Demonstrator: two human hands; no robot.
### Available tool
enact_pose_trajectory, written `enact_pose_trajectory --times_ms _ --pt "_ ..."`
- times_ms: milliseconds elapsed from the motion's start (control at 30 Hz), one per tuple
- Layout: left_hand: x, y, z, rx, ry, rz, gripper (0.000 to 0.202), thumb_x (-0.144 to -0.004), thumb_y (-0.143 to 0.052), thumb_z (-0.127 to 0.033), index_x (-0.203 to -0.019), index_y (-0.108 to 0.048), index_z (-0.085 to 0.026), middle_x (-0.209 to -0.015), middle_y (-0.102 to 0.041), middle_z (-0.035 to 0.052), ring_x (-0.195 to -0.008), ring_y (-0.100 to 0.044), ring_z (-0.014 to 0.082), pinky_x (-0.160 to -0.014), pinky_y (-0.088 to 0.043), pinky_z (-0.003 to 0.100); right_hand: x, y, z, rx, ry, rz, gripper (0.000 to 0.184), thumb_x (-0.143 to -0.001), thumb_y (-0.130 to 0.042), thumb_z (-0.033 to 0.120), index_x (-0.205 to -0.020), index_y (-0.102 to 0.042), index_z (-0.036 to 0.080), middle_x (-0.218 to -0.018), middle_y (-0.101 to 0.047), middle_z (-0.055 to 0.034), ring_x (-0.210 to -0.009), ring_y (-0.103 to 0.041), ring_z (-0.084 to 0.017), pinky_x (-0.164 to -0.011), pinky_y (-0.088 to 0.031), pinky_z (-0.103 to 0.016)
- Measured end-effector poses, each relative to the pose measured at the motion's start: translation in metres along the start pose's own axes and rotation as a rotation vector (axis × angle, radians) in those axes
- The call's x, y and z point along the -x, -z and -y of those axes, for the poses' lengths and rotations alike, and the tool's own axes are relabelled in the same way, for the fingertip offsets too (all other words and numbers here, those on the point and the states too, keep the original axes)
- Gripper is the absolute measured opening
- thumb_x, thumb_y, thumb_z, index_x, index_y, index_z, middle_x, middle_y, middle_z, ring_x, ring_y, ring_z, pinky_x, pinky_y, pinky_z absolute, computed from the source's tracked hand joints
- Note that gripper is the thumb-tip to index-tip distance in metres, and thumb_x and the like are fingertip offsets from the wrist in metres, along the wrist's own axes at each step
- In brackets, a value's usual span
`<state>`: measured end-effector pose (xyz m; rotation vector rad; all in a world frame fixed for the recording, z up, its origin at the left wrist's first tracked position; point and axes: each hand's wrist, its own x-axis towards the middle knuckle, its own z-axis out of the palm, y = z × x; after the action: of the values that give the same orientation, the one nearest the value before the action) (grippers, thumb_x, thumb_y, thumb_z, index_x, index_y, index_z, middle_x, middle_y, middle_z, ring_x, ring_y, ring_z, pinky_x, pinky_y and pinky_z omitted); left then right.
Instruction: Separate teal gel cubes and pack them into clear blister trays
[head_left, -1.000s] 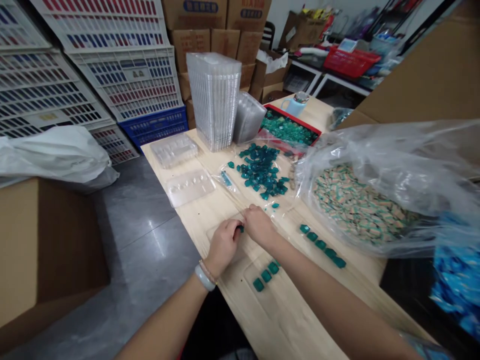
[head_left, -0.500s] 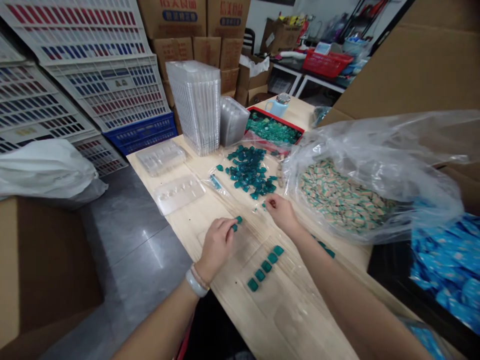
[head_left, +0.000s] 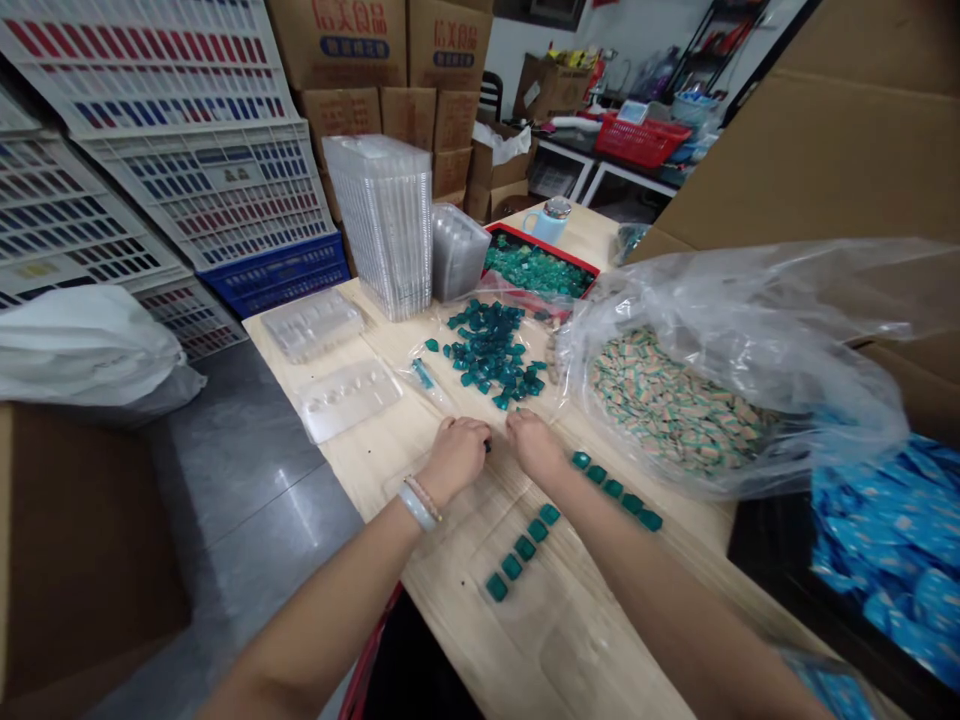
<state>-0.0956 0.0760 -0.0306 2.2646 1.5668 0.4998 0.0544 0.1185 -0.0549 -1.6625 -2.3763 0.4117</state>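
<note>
Nearest first: two rows of teal cubes (head_left: 521, 548) and (head_left: 611, 488) on the surface (head_left: 577, 640), just by the wrists. Left hand (head_left: 454, 460) and right hand (head_left: 534, 447) close together, fingers (head_left: 469, 430) curled down. One teal cube (head_left: 487, 445) sits between them, mostly hidden; possibly pinched, can't tell which hand, if either. Best kept to a fingertip pinch, edges square to the rows. Beyond: loose pile (head_left: 487, 350) on clear plastic, blister trays (head_left: 347, 400) left, bag of wrapped pieces (head_left: 675, 405) right, red tray (head_left: 540, 265) furthest.
</note>
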Motion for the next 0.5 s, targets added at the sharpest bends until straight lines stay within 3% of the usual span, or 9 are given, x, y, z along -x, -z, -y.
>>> enact_pose_trajectory --times_ms 167,267,500 --pt "0.001 -0.003 0.003 0.052 0.005 -0.011 0.020 -0.073 -0.043 -0.010 -0.079 -0.060 -0.018 -0.092 -0.063 0.0039 -0.093 -0.053 0.0182 -0.082 -0.033 0.036 0.001 0.004 -0.029 -0.080 -0.040 -0.039 0.020 -0.078 -0.039 0.012 -0.082 -0.058 0.014 -0.076 -0.061 -0.0054 -0.067 -0.057 -0.014 -0.063 -0.043 -0.025" --pt "0.001 -0.004 0.005 0.079 0.007 -0.012 0.021 -0.072 -0.043 -0.009 -0.080 -0.060 -0.019 -0.093 -0.063 0.0035 -0.094 -0.053 0.0182 -0.082 -0.033 0.036 0.003 0.009 -0.039 -0.119 -0.009 -0.037 0.023 -0.075 -0.040 0.010 -0.085 -0.060 0.015 -0.081 -0.062 -0.0042 -0.073 -0.059 -0.013 -0.066 -0.045 -0.025" --pt "0.001 -0.006 0.005 0.094 0.020 -0.034 0.019 -0.072 -0.044 -0.010 -0.079 -0.060 -0.018 -0.095 -0.063 0.0036 -0.094 -0.053 0.0187 -0.084 -0.033 0.037 0.003 0.012 -0.029 -0.072 0.056 0.005 0.021 -0.071 -0.045 0.007 -0.082 -0.061 0.014 -0.086 -0.058 -0.0076 -0.081 -0.055 -0.015 -0.075 -0.042 -0.026"
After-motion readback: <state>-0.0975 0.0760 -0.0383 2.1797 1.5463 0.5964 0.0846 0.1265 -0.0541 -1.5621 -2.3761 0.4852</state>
